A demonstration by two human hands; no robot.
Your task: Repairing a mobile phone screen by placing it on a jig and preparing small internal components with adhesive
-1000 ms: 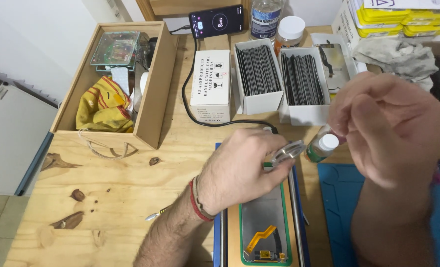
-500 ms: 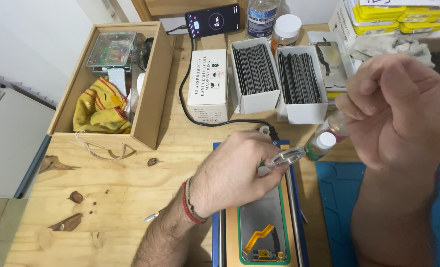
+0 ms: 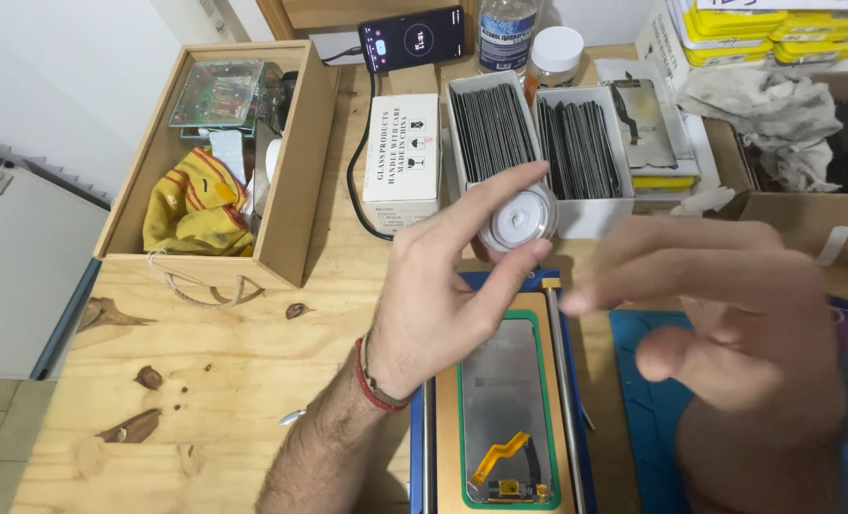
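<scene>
- Our left hand [image 3: 443,295] is raised over the wooden table [image 3: 205,381], closed around a small clear bottle [image 3: 517,221]. We pinch it between forefinger above and thumb below, and its round base faces the camera.
- Our right hand [image 3: 728,324] hangs open beside it with fingers spread, holding nothing. It is blurred, so we cannot tell its exact pose.
- Directly below the bottle lies a phone screen panel [image 3: 505,400] with an orange flex cable at its near end. It sits in a green-edged frame on a blue fixture [image 3: 419,447].
- Behind the hands stand 2 white trays of dark panels [image 3: 538,133], a white carton [image 3: 401,152] and a phone on a cable [image 3: 412,38]. At the left is a wooden box [image 3: 295,181] holding a yellow cloth [image 3: 190,205].
- We judge the main risk to be a slip: the bottle is held by only 2 fingertips on a smooth wall. If the pinch loosens, it would drop onto the panel or its flex cable.
- The bottle lies tipped on its side, and we cannot see its mouth or cap. If it is uncapped, liquid could spill onto the panel or the fixture.
- The open right hand is close to the bottle and could knock it.
</scene>
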